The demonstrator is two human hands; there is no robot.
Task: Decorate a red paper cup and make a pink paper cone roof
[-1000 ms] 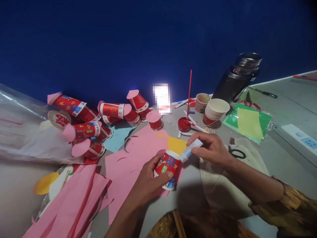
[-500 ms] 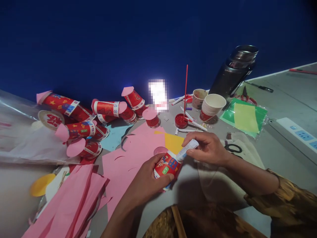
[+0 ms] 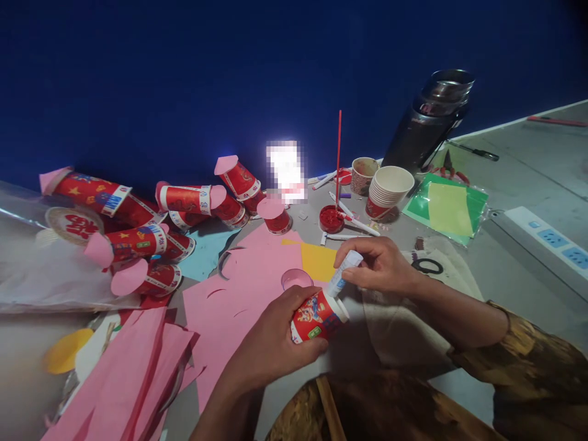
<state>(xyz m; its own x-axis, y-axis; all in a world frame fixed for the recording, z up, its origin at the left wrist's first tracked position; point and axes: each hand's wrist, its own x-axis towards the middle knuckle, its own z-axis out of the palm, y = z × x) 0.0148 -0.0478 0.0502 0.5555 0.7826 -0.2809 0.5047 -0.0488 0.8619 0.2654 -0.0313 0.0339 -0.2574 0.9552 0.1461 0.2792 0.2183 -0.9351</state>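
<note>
My left hand (image 3: 280,334) is wrapped round a red printed paper cup (image 3: 316,315), which is tilted with its pale rim to the upper right. Between the fingers and thumb of my right hand (image 3: 376,263) is a white glue stick (image 3: 343,274); its lower end meets the cup's rim. Just behind the cup, a round pink piece (image 3: 297,278) lies on a large pink paper sheet (image 3: 243,312) with cut-outs. Yellow paper (image 3: 316,262) sits beside it.
Red cups with pink paper tops (image 3: 151,242) cluster at the left. Farther back stand stacked paper cups (image 3: 390,190), a red paint pot (image 3: 331,219) with an upright stick, and a dark thermos (image 3: 429,122). A power strip (image 3: 546,239) lies at right, scissors (image 3: 427,266) nearer.
The cup has turned in my left hand, so a different part of its print and more of its rim show. The glue stick stands more upright against the rim. The view has shifted slightly.
</note>
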